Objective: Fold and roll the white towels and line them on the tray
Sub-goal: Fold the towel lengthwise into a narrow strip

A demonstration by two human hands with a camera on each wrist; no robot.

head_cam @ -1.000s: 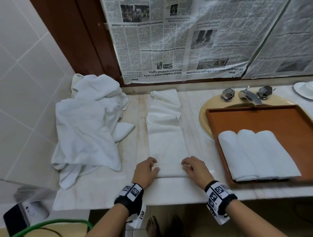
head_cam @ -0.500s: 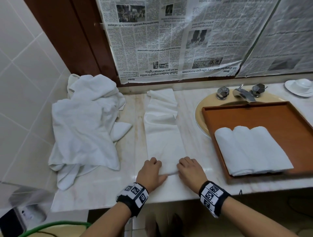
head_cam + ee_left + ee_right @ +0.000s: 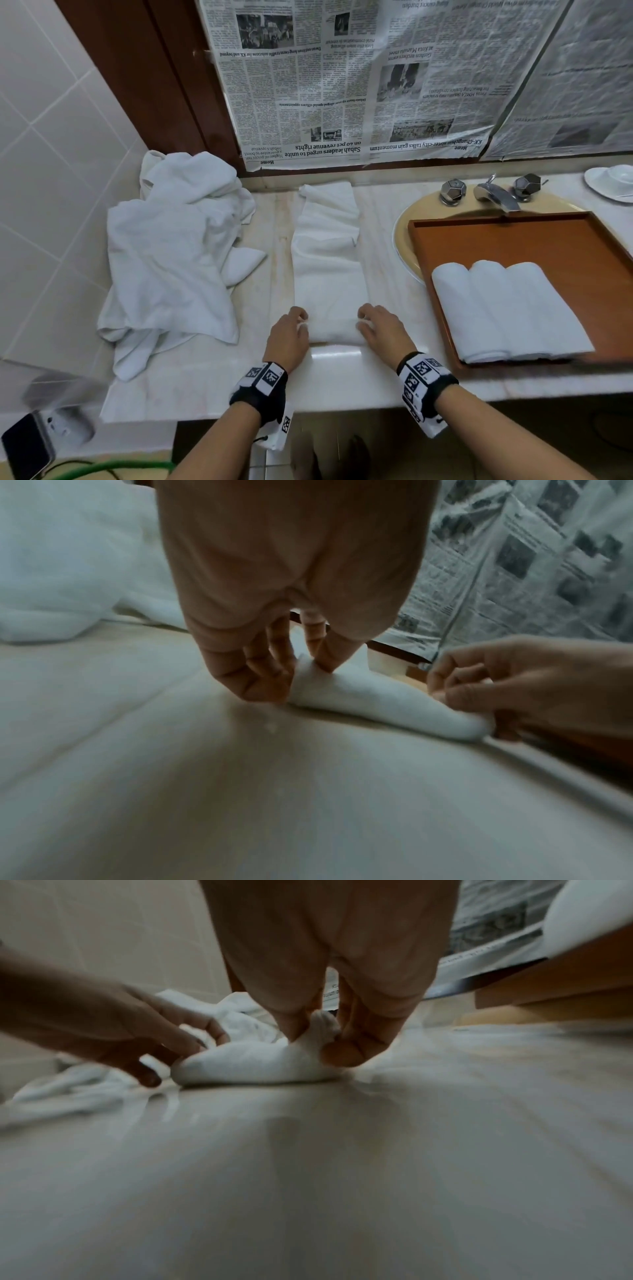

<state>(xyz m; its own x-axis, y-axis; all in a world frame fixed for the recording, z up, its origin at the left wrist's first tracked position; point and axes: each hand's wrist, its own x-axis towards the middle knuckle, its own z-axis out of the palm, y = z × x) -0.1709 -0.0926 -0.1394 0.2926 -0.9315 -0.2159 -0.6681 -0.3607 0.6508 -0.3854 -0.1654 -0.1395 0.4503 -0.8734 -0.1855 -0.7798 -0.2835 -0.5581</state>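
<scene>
One folded white towel strip (image 3: 327, 274), soft, limp and light, lying on the marble counter (image 3: 212, 377) left of the tray (image 3: 513, 233); left hand (image 3: 287, 337) and right hand (image 3: 380, 330) pinch its started roll's ends, the judged best hold.

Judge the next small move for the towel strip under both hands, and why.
Probably keep rolling away from the body: the left hand and right hand pinch a short roll at the near end of the folded towel, most still flat; three rolled towels already fill the tray.
</scene>
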